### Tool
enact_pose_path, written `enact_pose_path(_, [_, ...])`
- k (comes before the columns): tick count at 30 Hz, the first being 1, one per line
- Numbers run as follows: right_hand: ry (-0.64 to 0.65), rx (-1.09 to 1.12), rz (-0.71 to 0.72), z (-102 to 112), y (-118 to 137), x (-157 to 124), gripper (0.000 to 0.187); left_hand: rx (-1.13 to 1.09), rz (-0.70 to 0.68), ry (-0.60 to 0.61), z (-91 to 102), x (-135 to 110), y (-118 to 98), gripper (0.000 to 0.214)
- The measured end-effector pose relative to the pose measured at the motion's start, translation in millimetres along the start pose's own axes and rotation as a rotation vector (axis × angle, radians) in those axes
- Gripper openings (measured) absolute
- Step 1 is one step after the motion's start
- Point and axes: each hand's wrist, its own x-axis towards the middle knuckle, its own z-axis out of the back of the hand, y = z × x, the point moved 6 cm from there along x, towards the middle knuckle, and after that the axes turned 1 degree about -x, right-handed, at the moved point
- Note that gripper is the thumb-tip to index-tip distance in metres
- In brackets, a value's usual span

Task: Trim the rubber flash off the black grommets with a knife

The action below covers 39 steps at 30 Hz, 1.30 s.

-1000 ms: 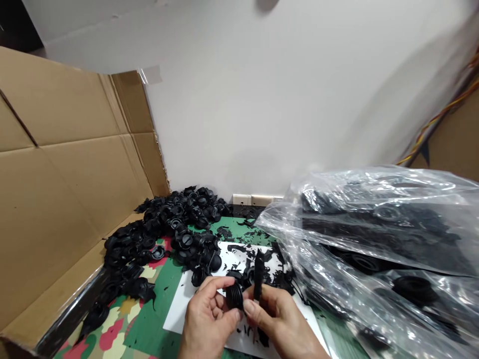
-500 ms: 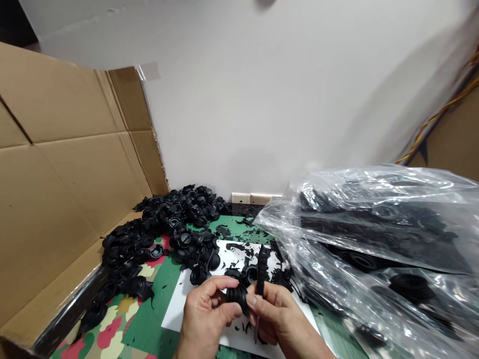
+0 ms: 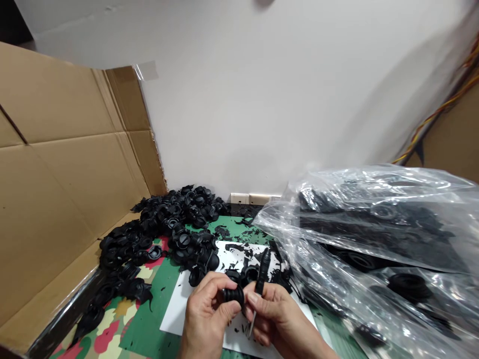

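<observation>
Between the thumb and fingers of my left hand (image 3: 207,314) is a black ribbed rubber boot (image 3: 234,295), held over the white sheet. My right hand (image 3: 271,311) is closed around a slim tool with a black-wrapped handle (image 3: 264,267) pointing up. Its thin metal end (image 3: 251,325) sticks out below the fingers; its exact kind I cannot make out. The right fingertips are close beside the boot's right side. Just behind the hands, more black rubber parts (image 3: 250,273) lie on the white sheet (image 3: 177,309) among black scraps.
A large heap of black ribbed rubber parts (image 3: 183,214) spreads at the left, beside a cardboard wall (image 3: 75,164). Clear plastic bags (image 3: 374,229) with black parts fill the right side. Black shreds are scattered over the green surface (image 3: 232,224), with a wall behind.
The tool in my right hand has tilted, its handle leaning right and its metal end swinging left into clearer view. The boot has shifted and turned slightly in my left fingers.
</observation>
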Motion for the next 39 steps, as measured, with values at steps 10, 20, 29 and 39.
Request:
enact_pose_path(10, [-0.3,-0.292,0.46,15,46,-25,0.036,0.184,-0.054,-0.034,4.5,-4,-7,0.009])
enact_pose_path(20, [-0.294,-0.377,0.592,4,34,-27,0.022,0.269,-0.063,-0.025,4.8,-8,-4,0.007])
enact_pose_path(29, [-0.249,-0.457,0.689,-4,38,-30,0.019,0.19,-0.061,-0.112,1.2,-12,-5,0.01])
enact_pose_path(39, [-0.417,-1.01,1.003,-6,57,-43,0.016,0.155,-0.23,-0.193,14.5,-22,-10,0.009])
